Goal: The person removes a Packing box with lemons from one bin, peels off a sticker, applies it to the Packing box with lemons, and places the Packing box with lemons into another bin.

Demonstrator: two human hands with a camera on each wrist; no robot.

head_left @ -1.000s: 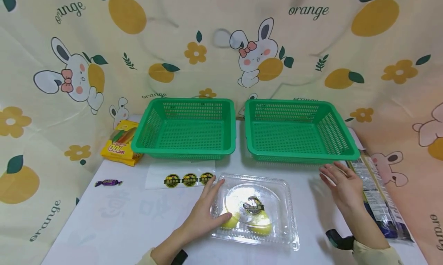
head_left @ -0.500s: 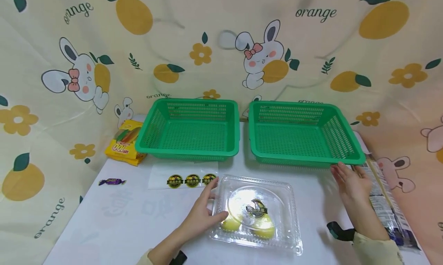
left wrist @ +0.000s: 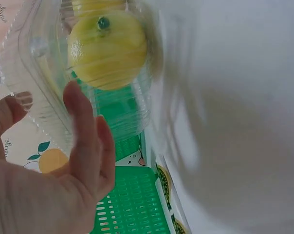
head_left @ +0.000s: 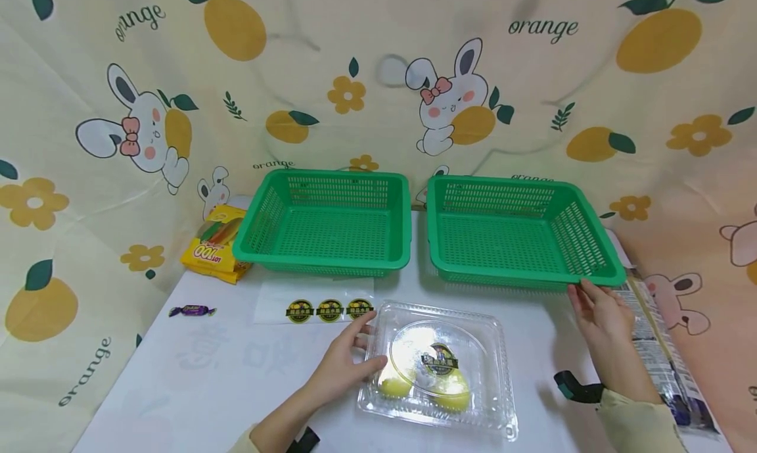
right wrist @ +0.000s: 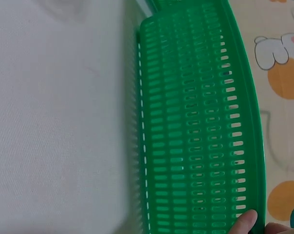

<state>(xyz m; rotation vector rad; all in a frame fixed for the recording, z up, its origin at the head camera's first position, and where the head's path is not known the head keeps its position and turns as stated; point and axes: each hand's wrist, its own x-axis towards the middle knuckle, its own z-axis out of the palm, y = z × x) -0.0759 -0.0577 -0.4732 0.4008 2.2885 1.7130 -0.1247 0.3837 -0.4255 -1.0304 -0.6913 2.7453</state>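
Note:
My left hand (head_left: pixel 340 364) touches the left side of a clear plastic clamshell box (head_left: pixel 493 374) with its fingers extended and spread. Through the lid, which bears a round sticker (head_left: pixel 439 359), yellow fruits (left wrist: pixel 108 51) are visible. My right hand (head_left: pixel 606 325) pinches the front right rim of the right green basket (head_left: pixel 503 242). In the right wrist view, the thumb (right wrist: pixel 245 222) lies against that basket's slotted wall, with another finger over the rim. Most of the right hand is outside that wrist view.
A second green basket (head_left: pixel 337 233) stands to the left. Beside it leans a yellow snack packet (head_left: pixel 215 246). A purple wrapped candy (head_left: pixel 192 311) and a sheet of round stickers (head_left: pixel 329 311) lie nearer. Printed bags (head_left: pixel 668 367) lie along the table's right edge.
My right hand has moved up to the right basket's front right rim and taken hold of it. The left hand stays by the box. The head view has shifted slightly.

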